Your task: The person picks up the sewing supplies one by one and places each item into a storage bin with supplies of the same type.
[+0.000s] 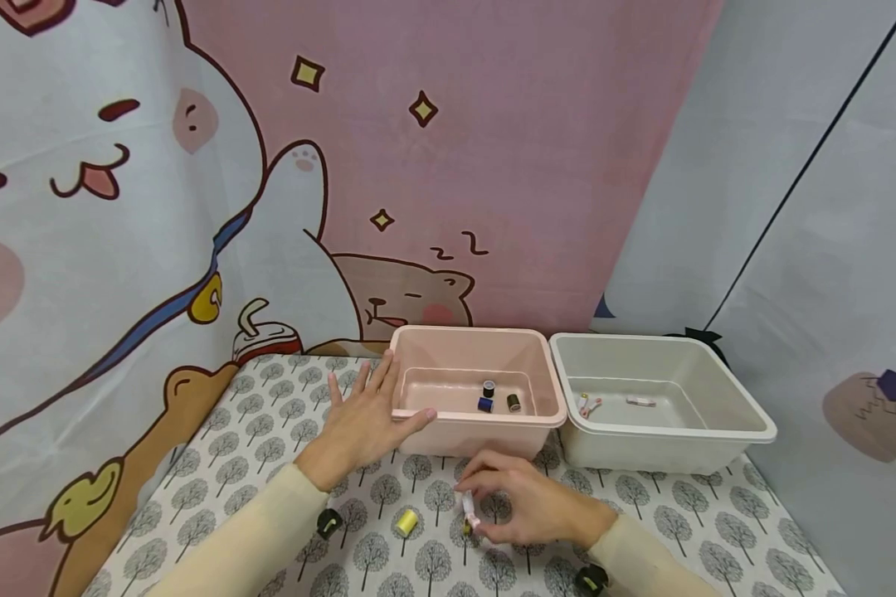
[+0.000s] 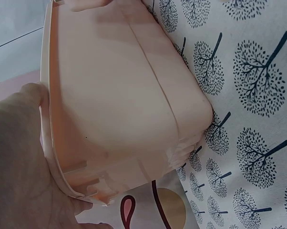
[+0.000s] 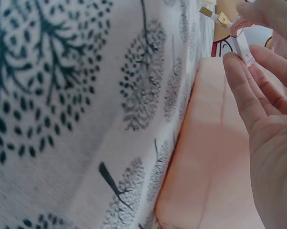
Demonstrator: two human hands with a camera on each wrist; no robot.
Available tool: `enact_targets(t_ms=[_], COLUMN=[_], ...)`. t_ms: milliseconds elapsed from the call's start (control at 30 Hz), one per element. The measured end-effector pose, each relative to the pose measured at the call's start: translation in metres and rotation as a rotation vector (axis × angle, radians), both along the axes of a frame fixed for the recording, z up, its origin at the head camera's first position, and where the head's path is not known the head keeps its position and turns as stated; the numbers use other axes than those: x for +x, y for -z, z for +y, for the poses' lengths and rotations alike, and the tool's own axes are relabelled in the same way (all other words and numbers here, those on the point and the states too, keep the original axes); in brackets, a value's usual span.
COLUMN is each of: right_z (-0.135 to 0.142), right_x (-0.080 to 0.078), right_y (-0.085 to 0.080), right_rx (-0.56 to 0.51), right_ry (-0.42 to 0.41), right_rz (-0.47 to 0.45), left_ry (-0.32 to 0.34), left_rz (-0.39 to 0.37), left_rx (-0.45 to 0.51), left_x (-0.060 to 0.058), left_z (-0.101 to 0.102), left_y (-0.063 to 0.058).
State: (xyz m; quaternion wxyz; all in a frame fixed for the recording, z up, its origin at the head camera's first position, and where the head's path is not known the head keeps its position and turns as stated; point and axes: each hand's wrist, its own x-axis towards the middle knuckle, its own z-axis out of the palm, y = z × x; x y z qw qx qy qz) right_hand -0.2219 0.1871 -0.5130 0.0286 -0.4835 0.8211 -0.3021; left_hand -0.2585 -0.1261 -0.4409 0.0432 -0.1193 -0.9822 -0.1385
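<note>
My right hand point(image 1: 518, 502) pinches a small pink-and-white strip point(image 3: 241, 46) between thumb and fingers, just above the cloth in front of the pink bin point(image 1: 485, 332). A gold-coloured piece point(image 3: 206, 11) shows beyond the strip in the right wrist view; whether it is joined on, I cannot tell. My left hand point(image 1: 366, 419) rests with spread, straight fingers against the left end of the pink bin, its thumb over the front rim. Inside that bin lie a black thread spool point(image 1: 489, 388), a blue spool point(image 1: 485, 405) and a dark green spool point(image 1: 513, 403).
A yellow thread spool point(image 1: 406, 522) lies on the tree-print cloth point(image 1: 433, 562) between the forearms. The white bin point(image 1: 664, 439) at right holds small pinkish pieces point(image 1: 588, 405) and another pale strip point(image 1: 640, 401). A printed curtain point(image 1: 493, 166) hangs behind both bins.
</note>
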Motion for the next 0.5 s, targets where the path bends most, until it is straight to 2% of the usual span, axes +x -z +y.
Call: enact_targets(t_ms=[233, 500], right_z=[0.005, 0.01], right_x=[0.003, 0.005], right_y=[-0.008, -0.018], right_rx=[-0.066, -0.083], right_ry=[0.002, 0.015], right_rz=[0.028, 0.136], left_ry=[-0.004, -0.006], left_rz=[-0.002, -0.01], left_rx=[-0.004, 0.007], left_x=[0.0, -0.001], left_z=[0.0, 0.001], left_y=[0.001, 0.0])
